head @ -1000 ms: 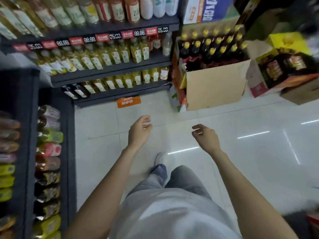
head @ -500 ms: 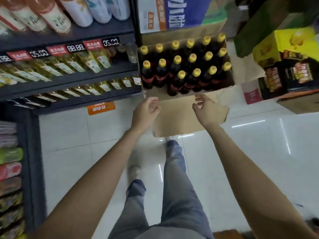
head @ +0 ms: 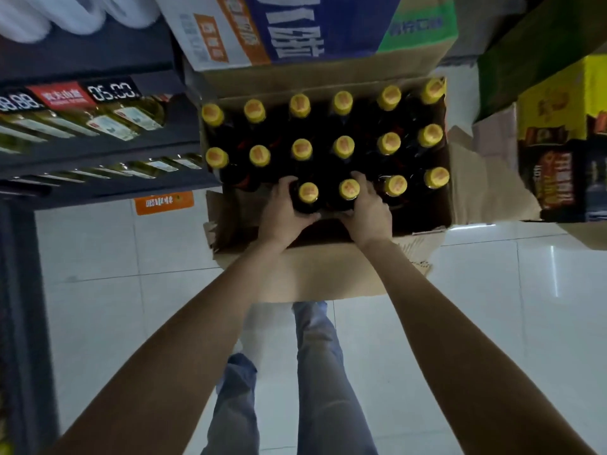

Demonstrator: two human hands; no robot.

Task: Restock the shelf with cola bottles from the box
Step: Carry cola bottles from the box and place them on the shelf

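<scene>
Half a second ago both hands hovered at the near edge of the open brown cardboard box (head: 331, 270); now they are inside it. The left hand (head: 285, 214) curls round the dark yellow-capped cola bottle (head: 308, 199) in the near row, and the right hand (head: 370, 211) curls round the bottle next to it (head: 348, 195), each gripping below the cap. The person has also closed in, so the box fills the middle of the view. This looks like the start of a two-bottle pick: the grips seem set, but neither bottle appears lifted yet.

The remaining cola bottles (head: 343, 146) stand upright in three rows, the near-left corner of the box being bare. The dark metal shelf (head: 98, 159) stands to the left, holding pale bottles with price tags above them.

The bottles' bodies and labels are lost in shadow, so only the caps read clearly. The fingertips are hidden behind the bottles. The shelf is cut off at the left edge, and no free slot for cola shows. A printed white and blue carton (head: 295, 31) at the far side is partly cropped.
</scene>
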